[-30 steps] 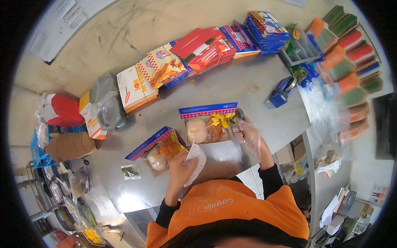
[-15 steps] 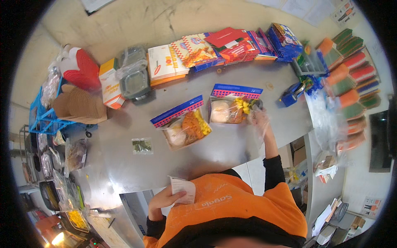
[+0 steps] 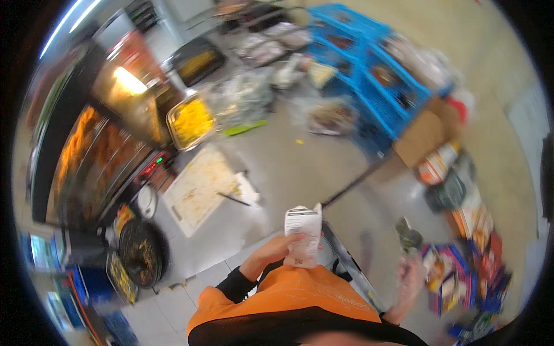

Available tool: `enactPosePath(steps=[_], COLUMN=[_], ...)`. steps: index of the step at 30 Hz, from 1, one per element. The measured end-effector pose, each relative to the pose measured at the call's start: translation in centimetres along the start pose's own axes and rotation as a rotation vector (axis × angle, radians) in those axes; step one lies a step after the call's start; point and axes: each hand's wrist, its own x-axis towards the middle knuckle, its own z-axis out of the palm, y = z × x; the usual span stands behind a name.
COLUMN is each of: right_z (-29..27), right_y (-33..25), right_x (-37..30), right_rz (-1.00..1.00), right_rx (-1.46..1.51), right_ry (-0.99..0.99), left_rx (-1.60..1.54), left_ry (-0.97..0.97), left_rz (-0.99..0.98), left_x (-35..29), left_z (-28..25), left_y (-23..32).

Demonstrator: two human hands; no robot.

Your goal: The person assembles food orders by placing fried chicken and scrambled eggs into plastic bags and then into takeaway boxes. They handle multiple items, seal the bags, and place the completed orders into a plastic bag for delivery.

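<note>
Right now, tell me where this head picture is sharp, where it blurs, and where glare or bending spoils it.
Head view: the paper slip in the left hand is fairly sharp; the right hand and the packets beside it smear with motion blur; a bright lamp glares at upper left; the blue crates are soft; the fisheye bends the metal counter edges and darkens the rim.

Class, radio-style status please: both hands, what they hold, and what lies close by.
Left hand grips a white paper slip, held up at chest. Right hand blurred, low over the steel table; grip unclear. Colourful food packets beside it.
</note>
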Motion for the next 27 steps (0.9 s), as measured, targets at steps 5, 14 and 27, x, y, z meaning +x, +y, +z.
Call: enactPosePath(steps=[5,14,27], right_z=[26.9,64.6,58.1], right_y=[-1.8,-4.3,0.4], right_x=[6.5,5.3,-5.7], right_rz=[0.089,0.055,-1.002], right_rx=[0.162,-0.027,-0.069], right_ry=[-0.893,-1.371,-1.556], left_rx=[0.126,0.285,0.954], left_ry=[0.568,1.274,1.686], left_rz=[0.36,1.012,1.067], left_x=[-7.2,-15.8,-8.7], left_z=[-6.5,-11.8,-14.7], left_y=[0.8,0.5,12.1])
